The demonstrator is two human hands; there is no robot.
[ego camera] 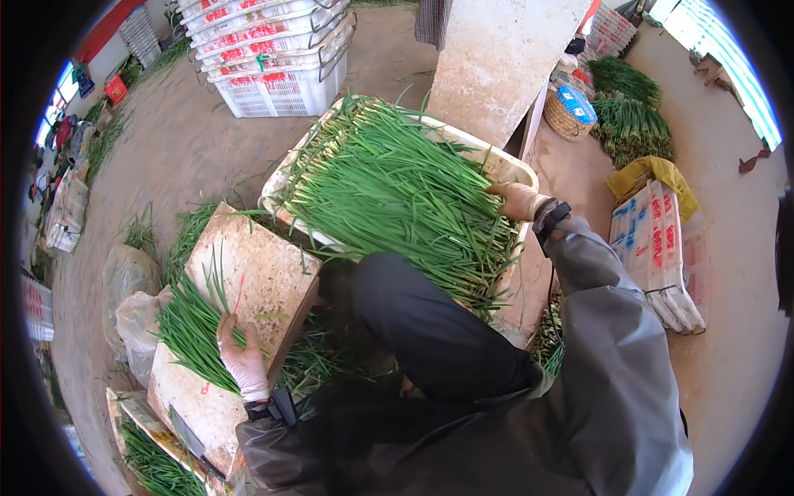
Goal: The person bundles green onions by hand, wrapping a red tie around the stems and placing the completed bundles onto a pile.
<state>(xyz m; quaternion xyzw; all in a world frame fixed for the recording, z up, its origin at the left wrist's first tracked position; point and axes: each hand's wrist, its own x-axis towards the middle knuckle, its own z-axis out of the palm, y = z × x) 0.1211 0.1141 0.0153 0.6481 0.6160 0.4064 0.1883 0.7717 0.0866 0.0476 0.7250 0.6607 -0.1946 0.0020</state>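
A white plastic crate [524,168] heaped with long green leafy stalks [384,180], like garlic chives, stands before me. My right hand [516,199], in a pale glove, reaches over its right rim, fingertips among the stalks; whether it grips any is hidden. At the lower left, my gloved left hand [240,359] lies on a bunch of green stalks [192,328], fingers spread over its right part. That bunch rests on a stained white board [248,260]. A flat dark blade or strip [186,434] lies at the board's lower left edge.
Stacked white crates [273,80] stand beyond. A large pale board [502,56] rises behind the crate. A woven basket [567,121], green bundles [629,118] and more white crates [657,248] are at right. Plastic bags [130,291] and a lower-left box of greens [155,462] flank the board.
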